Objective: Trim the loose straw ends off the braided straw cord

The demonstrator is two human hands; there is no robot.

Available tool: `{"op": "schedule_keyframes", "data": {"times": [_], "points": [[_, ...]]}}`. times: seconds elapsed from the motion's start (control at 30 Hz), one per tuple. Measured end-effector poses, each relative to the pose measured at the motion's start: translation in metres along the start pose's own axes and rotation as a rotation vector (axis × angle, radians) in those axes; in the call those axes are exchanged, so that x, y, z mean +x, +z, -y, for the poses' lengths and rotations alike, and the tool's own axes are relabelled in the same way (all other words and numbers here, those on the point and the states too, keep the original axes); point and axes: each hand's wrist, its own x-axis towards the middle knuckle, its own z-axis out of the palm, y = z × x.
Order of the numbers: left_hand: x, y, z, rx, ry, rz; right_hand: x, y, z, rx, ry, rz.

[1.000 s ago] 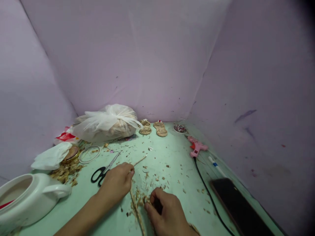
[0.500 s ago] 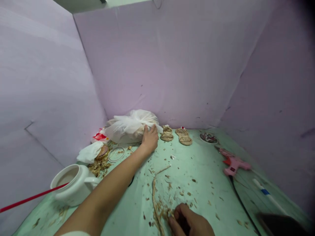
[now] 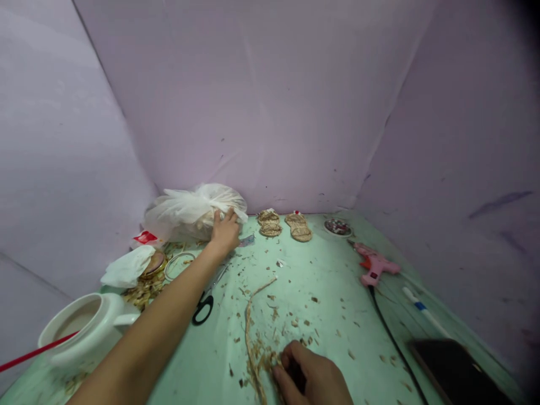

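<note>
My left hand reaches far forward, its fingers apart against the right side of a white plastic bag with pale contents. Under that forearm lie scissors with black handles, partly covered. In front, my right hand rests low over the table with its fingers curled together. What its fingertips hold, if anything, is hidden. Beside them lie a pile of loose dry shreds and a thin twisted tan cord.
Two tan woven sole-shaped pieces lie at the back, near a dish of small bits. On the right are a pink glue gun, a white-and-blue pen and a dark phone. A white pot holding a red stick stands left.
The view has turned right, so everything sits further left in it. More of the scissors and phone shows. My left hand remains at the bag and my right by the shreds.
</note>
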Motion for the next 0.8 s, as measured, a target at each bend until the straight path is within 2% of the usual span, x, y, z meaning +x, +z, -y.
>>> {"op": "schedule_keyframes", "data": {"times": [0.17, 0.23, 0.3, 0.33, 0.37, 0.47, 0.53, 0.6, 0.67, 0.73, 0.8], "points": [[-0.012, -0.027, -0.008, -0.092, 0.007, -0.01, -0.002, -0.008, 0.008, 0.046, -0.002, 0.012], [-0.027, -0.04, -0.012, -0.123, -0.046, -0.026, -0.001, -0.011, 0.01, 0.083, 0.008, 0.009], [-0.049, -0.05, -0.02, -0.196, -0.136, 0.006, -0.001, -0.014, 0.01, 0.16, 0.028, 0.003], [-0.061, -0.054, -0.026, -0.277, -0.189, 0.058, -0.001, -0.015, 0.01, 0.212, 0.04, -0.005], [-0.074, -0.057, -0.034, -0.468, -0.251, 0.166, 0.0, -0.017, 0.01, 0.271, 0.051, -0.023], [-0.111, -0.064, -0.063, -1.075, -0.34, 0.598, -0.002, -0.022, 0.009, 0.423, 0.063, -0.126], [-0.129, -0.064, -0.083, -1.294, -0.348, 0.798, -0.004, -0.022, 0.009, 0.456, 0.021, -0.176], [-0.141, -0.06, -0.097, -1.479, -0.353, 0.899, -0.007, -0.021, 0.01, 0.446, -0.055, -0.169], [-0.147, -0.056, -0.104, -1.65, -0.357, 0.935, -0.009, -0.02, 0.012, 0.434, -0.12, -0.147], [-0.15, -0.053, -0.105, -1.746, -0.332, 0.931, -0.009, -0.02, 0.013, 0.447, -0.109, -0.151], [-0.151, -0.055, -0.101, -1.776, -0.249, 0.933, -0.007, -0.023, 0.013, 0.471, -0.046, -0.19]]}}
